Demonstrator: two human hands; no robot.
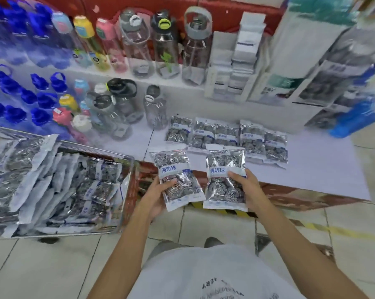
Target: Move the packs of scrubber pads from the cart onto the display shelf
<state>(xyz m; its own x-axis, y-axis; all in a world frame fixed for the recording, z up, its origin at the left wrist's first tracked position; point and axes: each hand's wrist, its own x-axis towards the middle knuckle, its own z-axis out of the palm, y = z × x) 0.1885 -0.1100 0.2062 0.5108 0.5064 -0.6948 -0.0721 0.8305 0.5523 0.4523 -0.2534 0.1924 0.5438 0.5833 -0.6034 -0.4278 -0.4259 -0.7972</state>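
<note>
Scrubber packs, two of them, are carried upright above the shelf's front edge: the left hand (158, 198) grips the left pack (177, 179) from its lower left side, thumb across the front, while the right hand (245, 188) grips the right pack (226, 177) from its right edge, thumb pressed just under the blue label. Both packs stand with their long axes running away from the person, tops toward the shelf (324, 160), the left one tilted slightly leftward, their lower corners just beside each other. Directly ahead, a row (227, 137) of packs lies flat on the white shelf surface, with bare shelf in front of it and to its right. The right pack's top overlaps the near edge of that row in this view; whether it touches cannot be told. The cart (126, 169), to the left, holds a heap of packs (52, 182). Judged from this, the placing means a short forward reach, the right hand being the nearer to the open space at the row's right.
</note>
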